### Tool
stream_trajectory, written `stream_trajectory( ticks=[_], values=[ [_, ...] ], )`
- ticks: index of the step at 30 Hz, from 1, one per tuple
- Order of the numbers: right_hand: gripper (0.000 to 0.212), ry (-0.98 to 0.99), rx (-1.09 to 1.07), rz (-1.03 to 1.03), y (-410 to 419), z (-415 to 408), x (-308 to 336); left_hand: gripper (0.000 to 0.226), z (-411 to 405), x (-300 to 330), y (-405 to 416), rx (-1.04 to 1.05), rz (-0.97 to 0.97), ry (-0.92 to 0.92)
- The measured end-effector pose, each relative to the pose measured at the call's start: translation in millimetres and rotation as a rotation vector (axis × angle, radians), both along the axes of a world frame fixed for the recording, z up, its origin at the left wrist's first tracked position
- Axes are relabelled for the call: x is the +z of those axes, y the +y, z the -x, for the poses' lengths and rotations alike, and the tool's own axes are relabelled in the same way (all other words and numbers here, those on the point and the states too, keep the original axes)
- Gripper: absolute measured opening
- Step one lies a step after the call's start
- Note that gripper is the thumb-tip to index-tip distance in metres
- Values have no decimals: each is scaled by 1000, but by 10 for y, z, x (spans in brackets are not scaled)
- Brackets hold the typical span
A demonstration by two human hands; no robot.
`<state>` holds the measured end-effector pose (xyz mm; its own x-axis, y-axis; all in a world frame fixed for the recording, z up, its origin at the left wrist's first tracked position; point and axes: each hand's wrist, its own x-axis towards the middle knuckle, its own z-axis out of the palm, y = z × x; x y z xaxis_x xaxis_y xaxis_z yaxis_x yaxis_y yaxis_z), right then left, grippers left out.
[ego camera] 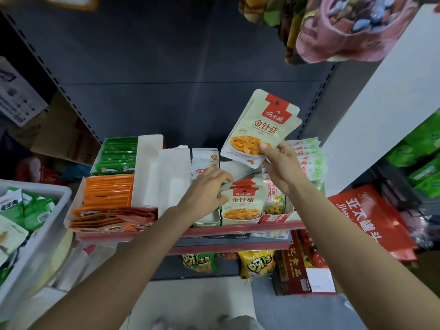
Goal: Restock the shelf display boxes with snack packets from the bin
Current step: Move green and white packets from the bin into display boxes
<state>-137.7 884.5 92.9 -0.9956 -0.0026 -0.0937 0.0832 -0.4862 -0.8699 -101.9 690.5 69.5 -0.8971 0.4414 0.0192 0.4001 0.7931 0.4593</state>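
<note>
My right hand (281, 167) holds a small stack of cream-and-red mushroom snack packets (259, 127) upright above the shelf, thumb on the front one. Below them stands a display box (240, 219) with several of the same packets (241, 203) standing in a row. My left hand (209, 189) lies flat against the left side of that row, fingers pressed on the packet tops. A white plastic bin (47, 225) at the left edge holds green and white packets (26, 208).
More display boxes fill the shelf: orange packets (107, 191), green packets (119, 156), two open white boxes (164, 172), white packets (204, 163) and pale packets (309, 158) at right. A red shelf edge (238, 229) runs in front. Bagged snacks hang at the top right (345, 27); red boxes (369, 217) stand right.
</note>
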Motion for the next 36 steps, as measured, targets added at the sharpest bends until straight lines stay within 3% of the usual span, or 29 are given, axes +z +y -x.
stream_trajectory(
  ticks=[2, 4, 7, 9, 12, 16, 20, 23, 26, 29, 36],
  values=[
    [25, -10, 42, -9, -25, -15, 5, 40, -35, -2, -24, -17, -97, -138],
    [25, -45, 83, -120, -31, -37, -14, 38, -53, -9, -51, -29, -129, -165],
    [19, -83, 130, -687, 10, -103, -45, 43, -63, -27, -58, -16, -159, -167],
    [14, -62, 187, -937, 29, -117, -51, 45, -68, -32, -46, -9, -174, -165],
    [20, 40, 219, -1059, 9, -78, 3, 49, -73, -22, -48, 2, -172, -170],
    [11, 249, 137, -1276, -5, -23, 18, 56, -46, 17, -56, 8, -188, -166],
    [11, 256, 207, -1499, 6, 25, 8, 58, -45, 96, -39, 29, -220, -187],
    [15, 263, 227, -1536, -94, 31, 130, 43, -32, 147, -62, 80, -263, -170],
    [18, 309, 156, -1406, -347, -57, 269, 25, 9, 244, -179, 231, -328, -45],
    [21, 331, 202, -1321, -738, -167, 348, 21, -12, 370, -449, 402, -427, 24],
    [26, 448, 402, -1253, -2175, -337, 398, 15, -407, 445, -1779, 815, -437, 102]
  ],
)
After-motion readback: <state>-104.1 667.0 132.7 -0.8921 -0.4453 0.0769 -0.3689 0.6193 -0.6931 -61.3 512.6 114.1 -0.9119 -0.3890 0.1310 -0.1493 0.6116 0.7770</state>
